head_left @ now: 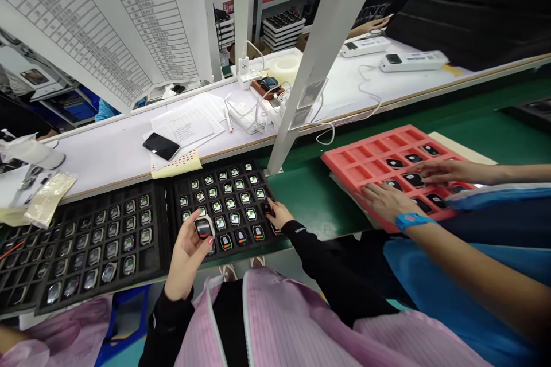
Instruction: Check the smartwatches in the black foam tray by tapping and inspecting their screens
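from my remote seat i see the left hand [188,252] pinching a watch [204,228] between thumb and fingers, held over the near left part of the black tray [183,184]. the right hand [282,215] is at that tray's right edge, fingers on something dark; i can't tell whether it grips it.

my worry is the pinch: the case looks smooth and rounded, so a loose hold could let it slip and knock glass on glass in the rows below. a bump from the right hand might also jostle pieces out of their pockets (one near the far left corner sits askew as it is).

the tray is dull black, probably foam, cut into squarish pockets. its watches are rounded squares with glossy screens, many lit white and green. the counter [297,189] is smooth and green. further right, another person's hands [390,200] work over a matte pink tray [350,156] with oblong hollows.
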Available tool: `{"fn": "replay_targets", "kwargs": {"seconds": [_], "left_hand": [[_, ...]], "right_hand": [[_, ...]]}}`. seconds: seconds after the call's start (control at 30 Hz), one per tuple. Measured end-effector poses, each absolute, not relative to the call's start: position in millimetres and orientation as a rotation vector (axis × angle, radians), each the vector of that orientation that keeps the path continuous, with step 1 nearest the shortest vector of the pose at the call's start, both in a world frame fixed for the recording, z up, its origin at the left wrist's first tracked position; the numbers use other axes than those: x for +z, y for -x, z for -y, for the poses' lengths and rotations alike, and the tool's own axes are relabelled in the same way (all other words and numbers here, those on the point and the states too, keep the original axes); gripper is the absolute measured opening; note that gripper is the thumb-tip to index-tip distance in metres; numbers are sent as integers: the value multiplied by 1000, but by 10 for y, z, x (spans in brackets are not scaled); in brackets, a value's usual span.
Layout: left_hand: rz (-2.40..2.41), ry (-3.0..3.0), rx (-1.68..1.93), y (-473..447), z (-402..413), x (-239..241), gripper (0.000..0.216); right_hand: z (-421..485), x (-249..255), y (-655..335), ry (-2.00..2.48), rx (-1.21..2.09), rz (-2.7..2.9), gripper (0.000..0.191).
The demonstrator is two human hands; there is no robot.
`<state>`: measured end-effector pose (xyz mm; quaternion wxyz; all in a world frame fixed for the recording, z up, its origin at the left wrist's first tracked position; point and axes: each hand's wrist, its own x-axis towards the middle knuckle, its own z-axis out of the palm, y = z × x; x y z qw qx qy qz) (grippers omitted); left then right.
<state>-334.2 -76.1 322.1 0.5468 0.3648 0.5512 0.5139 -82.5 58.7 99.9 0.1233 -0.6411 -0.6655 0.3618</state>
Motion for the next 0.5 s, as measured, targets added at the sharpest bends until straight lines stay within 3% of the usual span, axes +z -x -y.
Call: {"fn": "replay_targets", "kwargs": {"seconds": [0.2, 0.37, 0.5], "left_hand": [[-1300, -932, 1225, 3307, 705, 3198, 64], [-1335, -856, 1182, 3268, 667, 3143, 76], [-1353, -870, 1138, 3247, 645, 3124, 82]], "right_hand": [[-481, 1410, 1039, 1774, 992, 1908, 46], [-52, 2366, 1335, 978, 1062, 1714, 30], [201, 2907, 1514, 723, 912, 1738, 20]]}}
